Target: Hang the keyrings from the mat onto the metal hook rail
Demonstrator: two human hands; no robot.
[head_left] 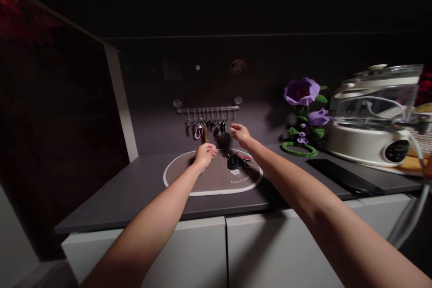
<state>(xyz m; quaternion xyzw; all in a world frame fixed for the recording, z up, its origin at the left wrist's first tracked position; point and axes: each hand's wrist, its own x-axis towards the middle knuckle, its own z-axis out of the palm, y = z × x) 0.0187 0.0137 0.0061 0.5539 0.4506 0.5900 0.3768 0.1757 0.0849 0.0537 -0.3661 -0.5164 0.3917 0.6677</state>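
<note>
My left hand (204, 155) is over the mat, its fingers curled together; whatever may be in them is too small to make out. My right hand (240, 133) is raised at the right end of the hanging keys, its fingers slightly apart and nothing visible in them. A clear hook rail (208, 110) on the dark wall carries several bunches of keys (222, 128). A pink loop keyring (197, 132) and a brown strap (206, 134) hang there too, just above my left hand. A black key fob (232, 162) lies with other keys on the brown white-rimmed mat (182, 173).
Purple fabric flowers (302, 92) with a green ring base (299, 149) stand to the right. Beside them is a white appliance (364, 141) with a clear cover and a cable. A dark flat object (342, 176) lies near the edge of the grey countertop (111, 193).
</note>
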